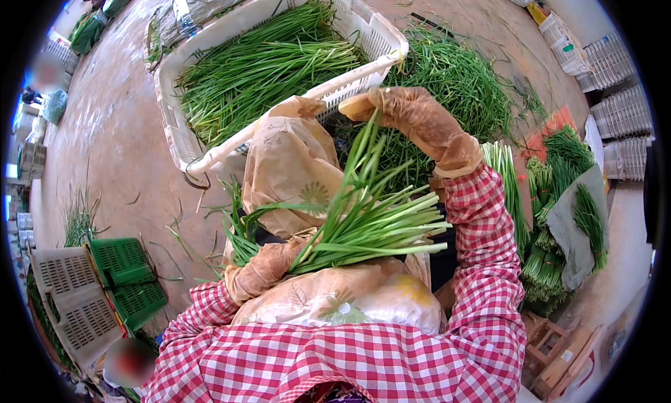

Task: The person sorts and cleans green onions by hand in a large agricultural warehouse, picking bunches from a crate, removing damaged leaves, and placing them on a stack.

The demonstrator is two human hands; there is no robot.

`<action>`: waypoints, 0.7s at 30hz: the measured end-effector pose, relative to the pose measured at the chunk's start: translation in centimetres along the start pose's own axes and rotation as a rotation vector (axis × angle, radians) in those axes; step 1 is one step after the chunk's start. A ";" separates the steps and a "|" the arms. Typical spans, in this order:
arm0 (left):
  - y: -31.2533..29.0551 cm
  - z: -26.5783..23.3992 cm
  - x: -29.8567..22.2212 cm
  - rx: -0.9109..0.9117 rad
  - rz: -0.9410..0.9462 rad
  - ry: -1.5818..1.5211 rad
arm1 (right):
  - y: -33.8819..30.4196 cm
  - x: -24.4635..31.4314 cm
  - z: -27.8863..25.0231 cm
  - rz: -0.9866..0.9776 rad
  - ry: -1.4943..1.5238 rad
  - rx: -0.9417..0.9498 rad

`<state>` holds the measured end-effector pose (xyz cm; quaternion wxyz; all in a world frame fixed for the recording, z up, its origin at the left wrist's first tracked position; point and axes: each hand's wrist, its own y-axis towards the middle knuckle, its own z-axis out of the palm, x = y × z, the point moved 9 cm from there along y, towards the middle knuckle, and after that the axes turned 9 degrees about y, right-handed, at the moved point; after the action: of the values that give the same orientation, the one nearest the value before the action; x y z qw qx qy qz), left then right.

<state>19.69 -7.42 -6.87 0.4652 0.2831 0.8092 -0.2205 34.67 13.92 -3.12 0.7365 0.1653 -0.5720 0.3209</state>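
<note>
My left hand, in a stained brown glove, is closed around a bunch of garlic chives over my lap. The pale cut ends fan out to the right. Some green leaves rise from the bunch toward my right hand, also gloved, which is raised by the near right corner of the white crate. Its fingers are bent together and the upper leaf tips meet them; the exact grip is partly hidden. A patterned beige apron covers my lap and knee, beneath the bunch.
A white perforated crate holding long chives stands ahead. A loose heap of greens lies to its right. Tied bundles are stacked on the right, partly under a grey cloth. Green and beige crates stand left.
</note>
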 end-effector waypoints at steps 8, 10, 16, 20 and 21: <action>-0.1 -0.6 -0.3 -0.041 -0.038 -0.124 | -7.1 14.2 -11.4 -0.712 -0.472 -0.682; 0.1 -0.3 0.0 -0.009 -0.058 -0.062 | -7.9 14.1 -14.6 -0.557 -0.536 -0.733; 0.4 -0.4 -0.8 -0.034 0.060 0.018 | -3.0 -3.5 -3.5 0.605 -0.132 0.052; 0.4 -0.2 -0.8 0.001 0.022 0.024 | -2.9 -3.3 1.5 0.571 -0.039 0.290; 0.6 -0.3 -0.9 0.002 0.015 0.014 | -2.6 -3.2 1.6 0.521 -0.098 0.292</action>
<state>20.24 -7.05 -6.03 0.4609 0.2912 0.8101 -0.2157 34.75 10.12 -5.35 0.5692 0.1324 -0.5779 0.5697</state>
